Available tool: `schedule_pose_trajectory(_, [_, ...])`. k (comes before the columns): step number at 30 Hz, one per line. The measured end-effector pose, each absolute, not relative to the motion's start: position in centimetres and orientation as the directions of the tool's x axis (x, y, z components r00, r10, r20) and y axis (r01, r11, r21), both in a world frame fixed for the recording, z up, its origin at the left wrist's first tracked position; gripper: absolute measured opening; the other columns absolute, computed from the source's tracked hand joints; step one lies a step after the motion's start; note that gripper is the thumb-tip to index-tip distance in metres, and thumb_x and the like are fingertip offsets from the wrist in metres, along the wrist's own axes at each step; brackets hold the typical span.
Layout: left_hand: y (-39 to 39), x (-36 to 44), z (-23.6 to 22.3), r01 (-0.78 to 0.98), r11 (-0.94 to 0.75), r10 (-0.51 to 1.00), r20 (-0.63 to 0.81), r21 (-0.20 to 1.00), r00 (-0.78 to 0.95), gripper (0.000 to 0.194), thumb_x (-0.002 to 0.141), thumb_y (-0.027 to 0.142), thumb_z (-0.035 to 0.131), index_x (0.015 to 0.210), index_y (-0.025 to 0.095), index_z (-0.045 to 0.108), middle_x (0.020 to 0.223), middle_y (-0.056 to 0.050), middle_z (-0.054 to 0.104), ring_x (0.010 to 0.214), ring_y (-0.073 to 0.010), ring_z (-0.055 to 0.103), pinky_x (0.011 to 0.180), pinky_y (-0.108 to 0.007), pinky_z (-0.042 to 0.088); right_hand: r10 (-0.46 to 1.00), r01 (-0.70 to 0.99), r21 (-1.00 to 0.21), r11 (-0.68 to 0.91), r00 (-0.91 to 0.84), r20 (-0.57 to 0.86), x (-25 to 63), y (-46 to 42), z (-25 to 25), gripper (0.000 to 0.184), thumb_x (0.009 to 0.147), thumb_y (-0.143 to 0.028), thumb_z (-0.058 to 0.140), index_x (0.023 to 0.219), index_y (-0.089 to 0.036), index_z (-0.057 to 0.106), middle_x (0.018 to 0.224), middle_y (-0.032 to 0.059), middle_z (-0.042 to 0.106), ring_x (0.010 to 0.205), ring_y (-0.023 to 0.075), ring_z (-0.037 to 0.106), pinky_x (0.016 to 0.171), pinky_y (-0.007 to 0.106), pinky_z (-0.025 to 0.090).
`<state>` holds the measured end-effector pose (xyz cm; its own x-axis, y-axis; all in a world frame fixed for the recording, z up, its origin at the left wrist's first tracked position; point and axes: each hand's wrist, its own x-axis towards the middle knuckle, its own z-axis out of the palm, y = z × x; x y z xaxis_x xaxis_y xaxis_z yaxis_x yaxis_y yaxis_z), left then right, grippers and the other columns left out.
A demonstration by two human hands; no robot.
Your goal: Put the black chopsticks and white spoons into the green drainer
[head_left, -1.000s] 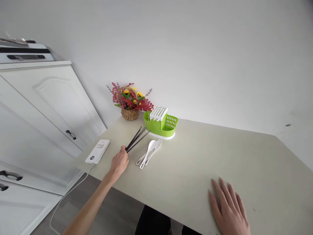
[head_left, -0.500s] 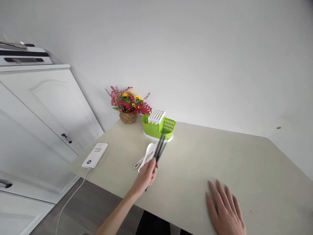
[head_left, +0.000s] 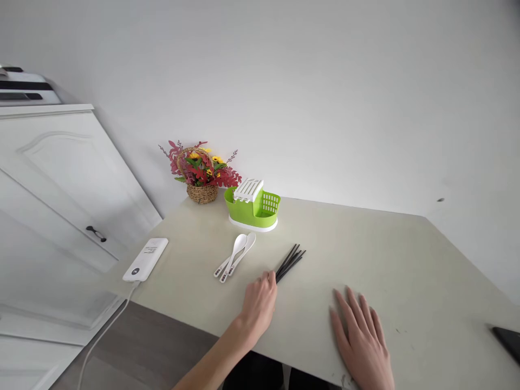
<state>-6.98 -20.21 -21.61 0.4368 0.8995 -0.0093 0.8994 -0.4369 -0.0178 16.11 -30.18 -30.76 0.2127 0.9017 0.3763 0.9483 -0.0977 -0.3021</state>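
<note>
My left hand [head_left: 260,303] is closed around the lower ends of a bundle of black chopsticks [head_left: 290,262]. Their far ends fan out low over the table, pointing away to the right; fingers hide the near ends. Flat on the tabletop to the right lies my right hand [head_left: 361,336], fingers spread and nothing in it. White spoons [head_left: 238,246] with patterned handle ends lie overlapping to the left of the chopsticks. Behind them stands a green utensil holder [head_left: 247,211] with a white slotted top and a white base, its basket part on the right.
A wicker basket of artificial flowers [head_left: 203,192] stands at the back left, beside the holder. Near the left edge of the table [head_left: 365,244] lies a white power bank [head_left: 146,260] with a cable hanging down. A dark object [head_left: 507,341] sits at the right edge. White cabinets [head_left: 60,179] flank the left.
My left hand has brought the chopsticks down and to the right, away from the spoons, and they now fan out. The view has turned slightly right; my right hand stays flat on the table.
</note>
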Motion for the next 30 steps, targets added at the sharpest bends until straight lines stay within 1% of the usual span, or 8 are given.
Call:
schedule_pose_trajectory(6, [-21.0,-6.8,-22.2,0.897,-0.443,0.885,0.162,0.005,0.436,0.025,0.096,0.011,0.056,0.121,0.015,0.059,0.108,-0.012,0.068,0.099,-0.0288,0.067,0.087,-0.044,0.055,0.905,0.948,-0.306,-0.087,0.204,0.374,16.2,-30.3,-30.6,0.066,0.106,-0.058,0.027,0.161,-0.023,0.041,0.171,0.0022,0.029,0.159,0.0303,0.021,0.128,0.056,0.024])
schedule_pose_trajectory(12, [-20.8,-8.8,-22.5,0.874,-0.451,0.849,0.388,0.180,0.359,0.032,0.104,0.036,0.051,0.131,0.018,0.053,0.122,-0.015,0.064,0.113,-0.0305,0.063,0.096,-0.046,0.052,0.917,0.946,-0.302,-0.113,0.217,0.335,16.1,-30.4,-30.1,0.066,0.106,-0.058,0.027,0.162,-0.024,0.040,0.172,0.0001,0.025,0.160,0.0290,0.019,0.129,0.055,0.023])
schedule_pose_trajectory(14, [-19.6,-10.3,-22.4,0.908,-0.379,0.847,0.462,0.180,0.262,0.036,0.105,0.040,0.048,0.132,0.017,0.052,0.125,-0.018,0.063,0.118,-0.0326,0.060,0.099,-0.048,0.050,0.923,0.944,-0.306,-0.120,0.220,0.317,16.0,-30.4,-30.0,0.067,0.106,-0.058,0.027,0.163,-0.024,0.038,0.173,-0.0003,0.024,0.160,0.0289,0.017,0.129,0.055,0.022])
schedule_pose_trajectory(17, [-17.4,-12.9,-22.7,0.976,-0.194,0.852,0.510,0.102,0.116,0.052,0.102,0.045,0.053,0.138,0.008,0.049,0.132,-0.025,0.058,0.124,-0.0392,0.055,0.102,-0.054,0.046,0.927,0.943,-0.310,-0.123,0.221,0.302,16.0,-30.4,-29.9,0.068,0.106,-0.059,0.027,0.164,-0.023,0.037,0.173,-0.0003,0.022,0.160,0.0287,0.016,0.129,0.055,0.020])
schedule_pose_trajectory(19, [-16.2,-14.3,-23.1,0.995,-0.095,0.876,0.478,0.041,0.064,0.064,0.097,0.050,0.060,0.138,0.003,0.049,0.130,-0.028,0.058,0.121,-0.0419,0.055,0.101,-0.055,0.046,0.927,0.943,-0.309,-0.126,0.223,0.303,16.0,-30.4,-29.9,0.068,0.106,-0.059,0.027,0.163,-0.023,0.038,0.173,-0.0003,0.022,0.160,0.0282,0.016,0.130,0.054,0.020])
schedule_pose_trajectory(21, [-15.3,-15.1,-23.3,0.999,-0.034,0.908,0.417,-0.004,0.033,0.065,0.095,0.054,0.062,0.131,0.001,0.054,0.121,-0.027,0.061,0.113,-0.0414,0.058,0.097,-0.053,0.047,0.926,0.943,-0.308,-0.128,0.225,0.303,16.0,-30.4,-30.0,0.068,0.106,-0.059,0.027,0.163,-0.023,0.038,0.173,-0.0003,0.022,0.160,0.0278,0.015,0.130,0.054,0.019])
schedule_pose_trajectory(25, [-14.1,-14.5,-22.8,0.998,-0.036,0.960,0.275,-0.058,0.051,0.039,0.103,0.043,0.050,0.107,0.007,0.064,0.102,-0.020,0.065,0.099,-0.0353,0.064,0.087,-0.046,0.050,0.926,0.941,-0.310,-0.134,0.231,0.300,16.0,-30.3,-30.0,0.068,0.106,-0.059,0.027,0.162,-0.023,0.041,0.173,-0.0005,0.024,0.160,0.0276,0.016,0.130,0.053,0.019])
schedule_pose_trajectory(30, [-13.2,-13.2,-21.4,0.988,-0.144,0.986,0.081,-0.055,0.148,0.027,0.107,0.023,0.036,0.107,0.010,0.061,0.099,-0.017,0.068,0.093,-0.0286,0.069,0.077,-0.037,0.052,0.920,0.938,-0.322,-0.129,0.235,0.314,16.0,-30.2,-29.9,0.067,0.106,-0.059,0.028,0.161,-0.024,0.041,0.172,0.0002,0.026,0.160,0.0285,0.017,0.130,0.054,0.018])
